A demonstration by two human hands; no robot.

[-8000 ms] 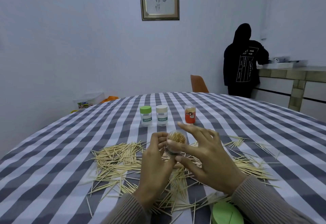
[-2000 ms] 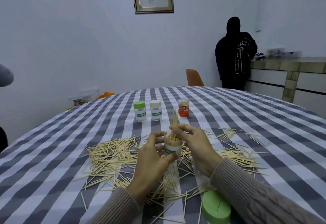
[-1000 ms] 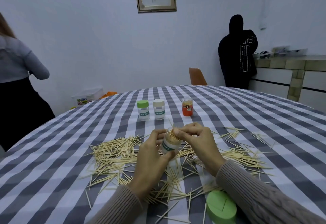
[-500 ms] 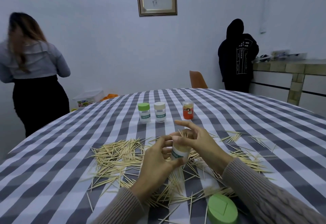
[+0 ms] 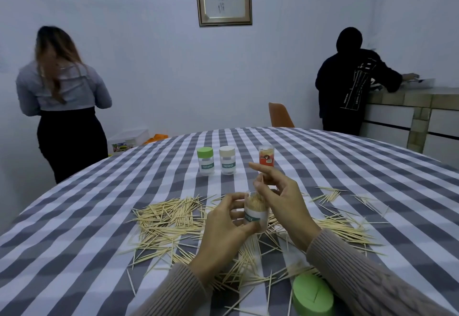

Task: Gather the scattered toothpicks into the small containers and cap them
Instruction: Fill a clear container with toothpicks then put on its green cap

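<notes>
Left hand (image 5: 224,226) fingers grip toothpick container (image 5: 255,213) steady; right hand (image 5: 283,199) fingers pinch toothpicks just above its mouth for insertion.

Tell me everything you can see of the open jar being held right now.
The jar is a small clear plastic cylinder with a white and green label, its print partly hidden. It is uncapped and packed with upright toothpicks, tips near the rim. It is held above the table, tilted slightly. The left hand grips its side; the right hand is at its mouth and far side. A loose green cap lies near the table's front edge.
</notes>
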